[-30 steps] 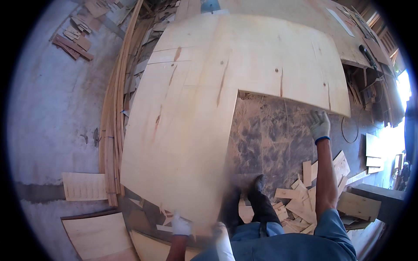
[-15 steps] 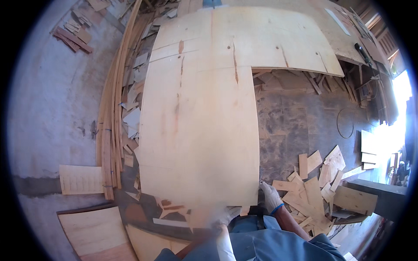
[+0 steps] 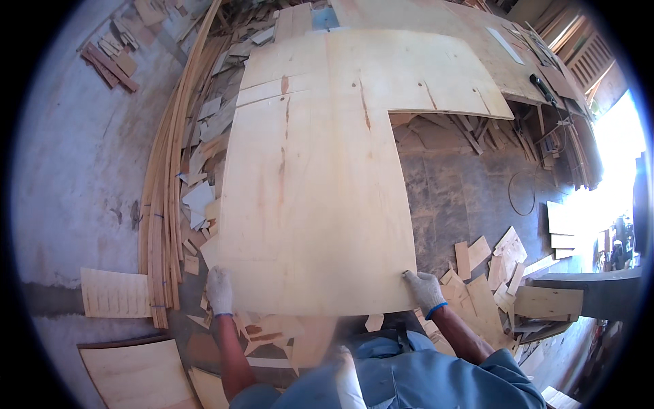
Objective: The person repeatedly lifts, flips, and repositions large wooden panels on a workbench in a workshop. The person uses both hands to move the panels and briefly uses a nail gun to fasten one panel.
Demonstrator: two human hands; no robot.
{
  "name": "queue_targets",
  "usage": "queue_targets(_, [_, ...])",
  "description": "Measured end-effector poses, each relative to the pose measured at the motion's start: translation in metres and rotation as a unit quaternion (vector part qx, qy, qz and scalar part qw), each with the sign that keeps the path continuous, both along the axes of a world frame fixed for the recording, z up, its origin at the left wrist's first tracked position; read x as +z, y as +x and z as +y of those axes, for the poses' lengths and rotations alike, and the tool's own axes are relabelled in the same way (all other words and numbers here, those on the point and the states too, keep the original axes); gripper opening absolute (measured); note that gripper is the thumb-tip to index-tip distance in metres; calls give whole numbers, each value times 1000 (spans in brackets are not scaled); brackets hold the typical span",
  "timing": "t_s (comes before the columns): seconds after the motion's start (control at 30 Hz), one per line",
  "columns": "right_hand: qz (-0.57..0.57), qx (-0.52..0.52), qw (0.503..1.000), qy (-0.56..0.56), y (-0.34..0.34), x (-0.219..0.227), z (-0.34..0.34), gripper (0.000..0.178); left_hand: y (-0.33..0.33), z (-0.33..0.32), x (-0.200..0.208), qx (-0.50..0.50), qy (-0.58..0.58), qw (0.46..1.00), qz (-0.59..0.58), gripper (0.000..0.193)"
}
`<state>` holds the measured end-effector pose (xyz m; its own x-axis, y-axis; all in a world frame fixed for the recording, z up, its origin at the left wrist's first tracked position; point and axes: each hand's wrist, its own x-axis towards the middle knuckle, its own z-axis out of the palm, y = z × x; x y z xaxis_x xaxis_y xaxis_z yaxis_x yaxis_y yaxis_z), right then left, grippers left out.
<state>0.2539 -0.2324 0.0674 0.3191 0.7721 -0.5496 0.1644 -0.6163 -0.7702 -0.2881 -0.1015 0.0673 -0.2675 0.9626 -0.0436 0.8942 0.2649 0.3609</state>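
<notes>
A large pale L-shaped plywood sheet (image 3: 320, 191) stretches out in front of me, its long arm toward my body and its cut-out on the right. At its near left corner, my left hand (image 3: 219, 290), in a white knit glove, grips the edge. On the opposite near corner my right hand (image 3: 425, 291), gloved the same way with a blue cuff, holds the edge with the thumb on the rim. Fingers beneath the board are hidden on both sides. Dark cracks and knots mark its far half, and a blurred patch veils the near middle.
Wood offcuts (image 3: 477, 300) lie heaped on the floor at right. Long timber strips (image 3: 160, 204) run along the left wall. Behind the sheet stands a workbench (image 3: 436, 22) with a dark hand tool (image 3: 543, 88) at its right edge. A grey beam (image 3: 593, 286) juts in at right.
My left hand has gone from in front of my body out to the sheet's near left corner and grips it. My right hand stays at the right corner. The view has shifted slightly.
</notes>
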Motion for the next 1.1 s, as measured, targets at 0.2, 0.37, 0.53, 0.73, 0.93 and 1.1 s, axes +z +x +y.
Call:
queue_targets(0.2, [-156,102,974,126,71,-11,-20,41,-23,13,-51,123,-140,856,-483,44])
queue_targets(0.37, [-86,-56,992,-71,155,20,-12,40,99,-50,-46,29,-145,836,-529,38])
queue_targets(0.53, [-148,-91,983,-50,197,-22,-15,51,181,-73,-23,194,-195,761,-587,38])
queue_targets(0.73, [-241,1,970,32,153,-75,-41,44,123,-39,-47,-156,-187,951,-192,31])
queue_targets(0.93, [-191,0,979,-71,87,-60,-28,19,40,-21,-80,176,-105,785,-584,27])
queue_targets(1.1, [-243,-3,969,44,120,-112,-54,37,82,-6,-8,216,-126,782,-570,24])
